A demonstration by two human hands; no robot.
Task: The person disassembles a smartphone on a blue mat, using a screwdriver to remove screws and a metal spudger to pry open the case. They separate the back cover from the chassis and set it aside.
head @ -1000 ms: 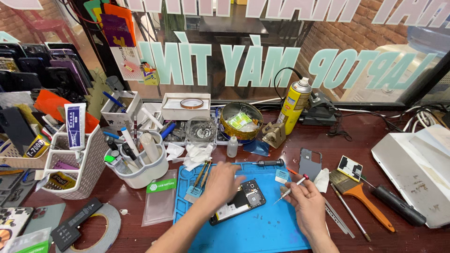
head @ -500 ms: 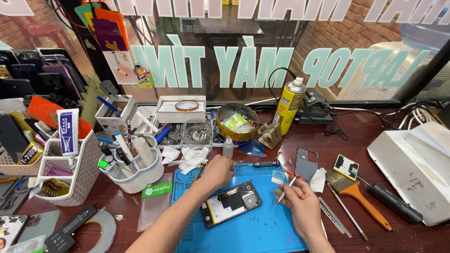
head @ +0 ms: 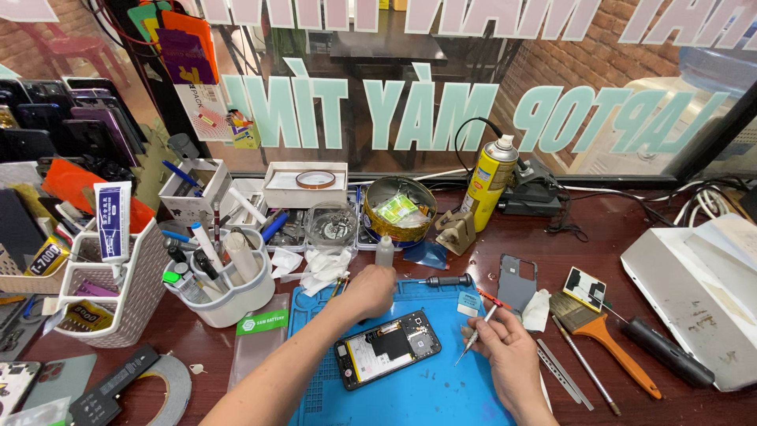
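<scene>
The left hand (head: 369, 290) is extended to the far edge of the blue work mat (head: 410, 394), with its fingers curled around the base of a small clear bottle (head: 384, 252) that stands upright just beyond the mat. The grip appears closed on the bottle, though the fingertips themselves are hidden behind the hand.

The right hand (head: 505, 351) rests on the right part of the mat. Its fingers are pinched shut on a slim tool with a pointed tip (head: 475, 338), the tip angled down and to the left, toward the phone but apart from it.

The opened phone (head: 388, 349) lies flat near the middle of the mat, back cover off, internal parts exposed, tilted slightly. It sits between the two hands and is touched by neither.

A black-handled screwdriver (head: 445, 281) lies along the far edge of the mat. A grey phone back cover (head: 517, 282) lies just right of the mat on the dark surface (head: 599, 237). An orange-handled brush (head: 603, 339) lies further right. A white tool cup (head: 229, 292) stands to the left of the mat. A yellow spray can (head: 489, 180) stands upright at the far side.
</scene>
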